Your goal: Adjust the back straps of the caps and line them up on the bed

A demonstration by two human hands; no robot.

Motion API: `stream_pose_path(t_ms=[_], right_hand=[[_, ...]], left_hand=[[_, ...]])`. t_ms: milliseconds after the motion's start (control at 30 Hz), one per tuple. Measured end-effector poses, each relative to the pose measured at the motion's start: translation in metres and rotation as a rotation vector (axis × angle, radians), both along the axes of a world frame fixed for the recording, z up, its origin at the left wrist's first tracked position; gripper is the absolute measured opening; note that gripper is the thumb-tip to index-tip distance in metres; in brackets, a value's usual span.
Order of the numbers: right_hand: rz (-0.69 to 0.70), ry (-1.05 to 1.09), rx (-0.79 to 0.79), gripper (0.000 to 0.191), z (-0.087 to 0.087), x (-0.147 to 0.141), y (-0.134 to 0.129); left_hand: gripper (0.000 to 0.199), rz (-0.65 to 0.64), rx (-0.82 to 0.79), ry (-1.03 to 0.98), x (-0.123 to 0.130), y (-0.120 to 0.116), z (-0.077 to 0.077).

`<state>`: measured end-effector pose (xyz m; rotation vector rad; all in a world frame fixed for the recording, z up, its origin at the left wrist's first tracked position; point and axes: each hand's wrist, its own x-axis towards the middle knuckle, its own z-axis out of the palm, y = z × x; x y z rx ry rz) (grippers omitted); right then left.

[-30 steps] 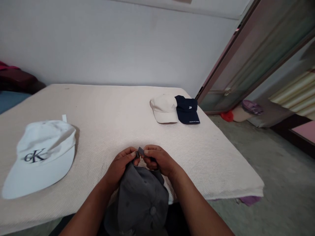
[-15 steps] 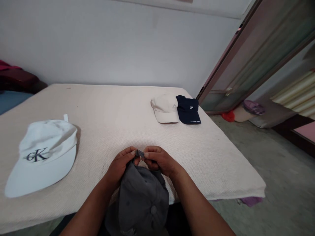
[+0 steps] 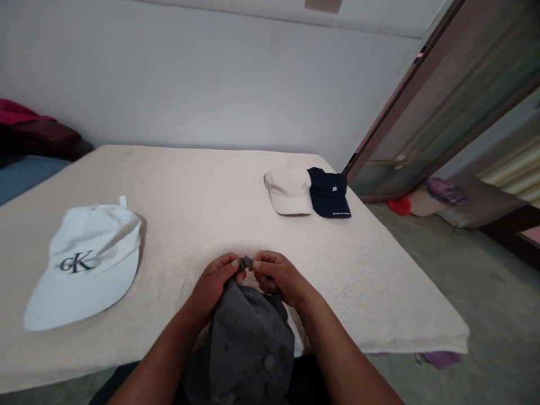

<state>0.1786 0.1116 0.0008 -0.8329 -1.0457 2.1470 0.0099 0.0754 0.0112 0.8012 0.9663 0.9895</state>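
A dark grey baseball cap [image 3: 253, 349] is close to my body at the table's near edge, its crown with the top button facing up. My left hand [image 3: 219, 278] pinches one side of its back strap [image 3: 247, 262], at what looks like a buckle. On the other side, my right hand [image 3: 276, 275] grips the strap's end between thumb and fingers. The two hands are nearly touching, with a short bit of strap showing between them. The cap's brim is mostly out of sight below.
A white cap [image 3: 90, 259] with dark letters lies at the left. Farther back on the right, a beige cap [image 3: 289, 188] sits beside a navy cap [image 3: 329, 191]. A cream cloth [image 3: 202, 197] covers the table, which meets a pale wall.
The view has shifted slightly left, so everything appears a little farther right. Less strap shows between my hands now, and the piece is tilted differently.
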Motion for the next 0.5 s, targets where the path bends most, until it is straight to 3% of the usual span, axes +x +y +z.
stream_pose_path(t_ms=[500], right_hand=[[0.027, -0.023, -0.001, 0.02, -0.0001, -0.0023, -0.0003]], left_hand=[[0.025, 0.0, 0.049, 0.061, -0.0011, 0.0002, -0.001]])
